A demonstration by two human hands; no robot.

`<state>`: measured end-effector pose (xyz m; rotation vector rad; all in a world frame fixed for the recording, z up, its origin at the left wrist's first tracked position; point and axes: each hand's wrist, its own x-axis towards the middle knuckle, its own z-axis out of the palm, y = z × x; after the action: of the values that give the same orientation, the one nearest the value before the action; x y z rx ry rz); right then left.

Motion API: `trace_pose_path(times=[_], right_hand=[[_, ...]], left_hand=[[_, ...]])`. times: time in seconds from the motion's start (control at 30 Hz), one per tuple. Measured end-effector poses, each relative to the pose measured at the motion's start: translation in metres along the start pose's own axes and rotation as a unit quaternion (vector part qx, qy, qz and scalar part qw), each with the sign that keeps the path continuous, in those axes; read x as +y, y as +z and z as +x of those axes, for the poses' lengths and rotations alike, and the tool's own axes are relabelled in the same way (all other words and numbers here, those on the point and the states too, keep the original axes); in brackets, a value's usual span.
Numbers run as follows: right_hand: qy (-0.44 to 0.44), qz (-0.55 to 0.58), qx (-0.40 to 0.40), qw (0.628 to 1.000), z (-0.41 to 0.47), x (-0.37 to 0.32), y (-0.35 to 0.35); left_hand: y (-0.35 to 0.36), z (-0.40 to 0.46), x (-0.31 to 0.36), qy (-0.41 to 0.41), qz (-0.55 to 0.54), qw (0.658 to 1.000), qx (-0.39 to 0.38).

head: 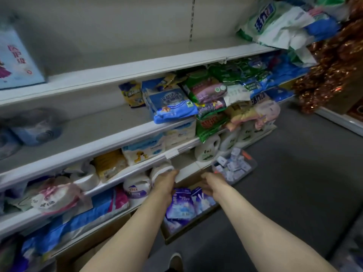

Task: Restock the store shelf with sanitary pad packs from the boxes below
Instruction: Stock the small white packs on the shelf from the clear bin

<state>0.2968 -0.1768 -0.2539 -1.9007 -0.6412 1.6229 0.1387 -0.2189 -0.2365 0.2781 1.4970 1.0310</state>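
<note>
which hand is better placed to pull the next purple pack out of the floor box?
Probably the right hand: it reaches down at the purple packs in the cardboard box. The left hand is beside them too, nearer the shelf edge. Whether either grips is unclear.

Top shelf [137,61] bare across middle; blue box [17,59] blocks left end, bags [284,24] crowd right. Second shelf [94,122] open centre-left. Lower shelves packed. Floor aisle [294,173] open beside clear bin [233,165].
</note>
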Motion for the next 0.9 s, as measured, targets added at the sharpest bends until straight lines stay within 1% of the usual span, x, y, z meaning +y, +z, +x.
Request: trace_pose_path(times=[0.07,0.17,0.33,0.4,0.47,0.57,0.63,0.77,0.9], right_hand=[[0.001,0.01,0.008,1.0,0.017,-0.012,-0.007],[-0.005,0.021,0.036,0.999,0.04,-0.033,-0.023],[-0.013,0.056,0.057,0.997,0.073,-0.06,-0.045],[0.002,0.075,0.058,0.996,0.087,-0.061,-0.054],[0.026,0.057,0.063,0.996,0.098,-0.063,-0.062],[0.035,0.062,0.08,0.994,0.111,-0.07,-0.072],[0.037,0.058,0.094,0.993,0.13,-0.08,-0.081],[0.044,0.043,0.093,0.994,0.162,-0.101,-0.1],[0.059,0.022,0.063,0.996,0.208,-0.123,-0.128]], left_hand=[[0.019,0.019,0.008,0.003,0.028,1.0,0.0],[0.053,0.047,0.019,0.007,0.031,0.999,-0.016],[0.103,0.089,0.031,-0.023,0.059,0.997,-0.047],[0.118,0.103,0.032,-0.032,0.073,0.995,-0.055],[0.129,0.112,0.033,-0.042,0.085,0.994,-0.053],[0.146,0.128,0.034,-0.058,0.097,0.992,-0.058],[0.162,0.142,0.034,-0.048,0.094,0.993,-0.055],[0.194,0.167,0.037,-0.037,0.102,0.993,-0.039],[0.238,0.191,0.034,-0.05,0.094,0.994,-0.02]])
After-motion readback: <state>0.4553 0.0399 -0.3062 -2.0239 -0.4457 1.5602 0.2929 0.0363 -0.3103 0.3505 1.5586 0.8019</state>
